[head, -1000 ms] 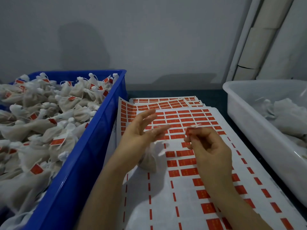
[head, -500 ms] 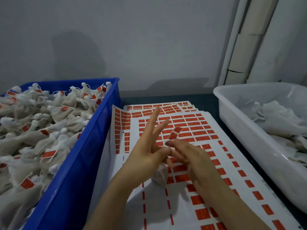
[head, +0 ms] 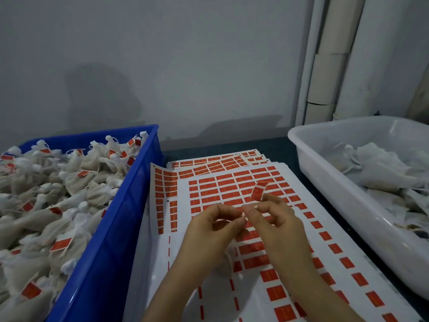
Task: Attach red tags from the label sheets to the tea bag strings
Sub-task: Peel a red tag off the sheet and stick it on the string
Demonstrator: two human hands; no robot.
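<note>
Left hand [head: 216,231] changed since half a second ago: your fingers were fanned upward, now they're curled in, and thumb and forefinger tips meet your right hand's fingertips. Both hands sit slightly further from you over the label sheets [head: 257,298].

Right hand [head: 278,226]: thumb and forefinger pinch the bottom end of one red tag [head: 258,191]. It stands clear above your right fingertips, just right of where the two hands touch.

Tag orientation: long axis near upright, leaning up and to the right. Top end curls over, away from you.

Left hand: thumb and forefinger pinch a faint pale line, the string [head: 224,221], which runs under the curled fingers. Too thin and blurred to trace as far as the tag.

Tea bag [head: 224,263]: a pale blur below your left palm, between the wrists, resting on the sheets. Mostly hidden by the hand, so its outline can't be made out.

Blue bin [head: 104,240] at left holds tagged bags and is cut off by the frame edge. White bin [head: 325,182] at right holds untagged ones, also cut off.
</note>
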